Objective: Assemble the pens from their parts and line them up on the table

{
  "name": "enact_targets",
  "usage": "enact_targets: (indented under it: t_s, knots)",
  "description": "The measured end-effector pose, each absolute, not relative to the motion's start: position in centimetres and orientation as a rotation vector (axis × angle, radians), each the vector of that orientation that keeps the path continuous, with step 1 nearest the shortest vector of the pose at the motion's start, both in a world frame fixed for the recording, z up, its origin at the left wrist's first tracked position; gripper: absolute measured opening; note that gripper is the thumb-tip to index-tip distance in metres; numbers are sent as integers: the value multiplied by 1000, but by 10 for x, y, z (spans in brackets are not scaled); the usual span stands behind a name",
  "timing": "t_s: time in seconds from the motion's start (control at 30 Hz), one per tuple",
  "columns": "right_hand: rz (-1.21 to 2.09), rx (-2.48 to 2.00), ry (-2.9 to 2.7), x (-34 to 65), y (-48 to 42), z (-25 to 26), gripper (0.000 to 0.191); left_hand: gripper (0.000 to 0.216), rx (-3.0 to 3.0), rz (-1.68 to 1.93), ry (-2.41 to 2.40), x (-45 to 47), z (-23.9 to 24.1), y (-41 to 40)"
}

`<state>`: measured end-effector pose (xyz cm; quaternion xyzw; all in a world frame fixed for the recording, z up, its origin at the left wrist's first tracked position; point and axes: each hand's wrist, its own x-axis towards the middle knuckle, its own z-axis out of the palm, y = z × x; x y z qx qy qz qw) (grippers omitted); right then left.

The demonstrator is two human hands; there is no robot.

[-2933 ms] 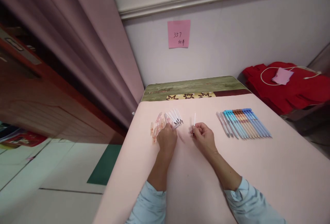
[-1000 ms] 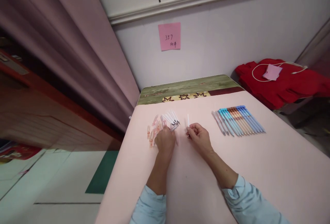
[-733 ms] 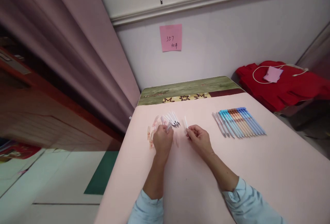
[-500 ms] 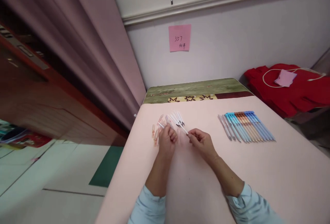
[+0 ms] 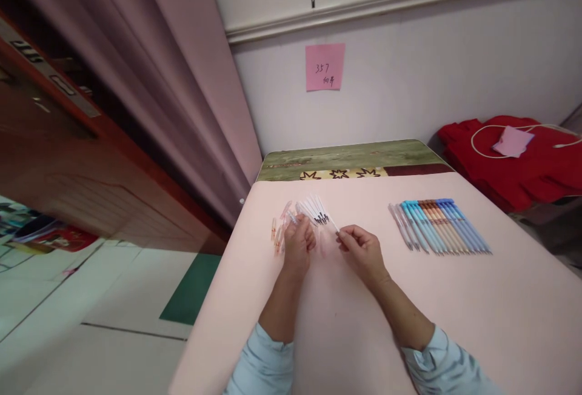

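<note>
My left hand (image 5: 299, 242) is closed around a pale pen barrel (image 5: 292, 217), whose end sticks out above the fingers; the rest is hidden in the fist. In a pinch, my right hand (image 5: 365, 254) holds a thin white pen refill (image 5: 333, 223) by its lower end. The refill slants up to the left. Fanned out between and beyond the hands lie several white refills (image 5: 313, 204) with black ends. Beside my left hand, partly covered by it, are several clear, pinkish pen parts (image 5: 278, 238).
On the right of the pink-covered table (image 5: 336, 334), several pens (image 5: 439, 226) lie in a row, grey, light blue, brown and blue. Red cloth (image 5: 509, 171) with a white cable lies beyond the right edge. A pink note (image 5: 325, 66) is on the wall; a curtain (image 5: 200, 68) hangs left.
The whole view has shifted slightly, moving the scene to the right. Both hands keep their grips, and the refill in my right hand stays close to the fan of refills.
</note>
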<state>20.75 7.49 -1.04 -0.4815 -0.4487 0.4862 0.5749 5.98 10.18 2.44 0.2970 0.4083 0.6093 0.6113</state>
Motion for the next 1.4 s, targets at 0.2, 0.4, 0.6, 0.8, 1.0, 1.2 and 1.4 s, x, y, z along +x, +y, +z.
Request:
enact_targets:
  t_s: [0.2,0.4,0.6,0.8,1.0,1.2,1.4]
  knots:
    - [1165,-1099,-780,219,85,0,35,37,781,1112,932,55,22,100]
    - [1263,-945,-587,230,90,13,37,30,1239,906,1082,60,15,97]
    - [1186,-923,-671,228,87,17,32,26,1468,825,1153,63,15,95]
    - [1072,-960,-773,226,86,15,31,25,1541,782,1159,63,18,94]
    - [963,-1013,-810,229,87,13,30,25,1554,778,1152,63,17,94]
    - [959,-1014,-858,229,86,12,27,27,1572,768,1153,63,17,94]
    - [935,-1081,-1034,227,83,9,23,27,1590,783,1158,63,19,95]
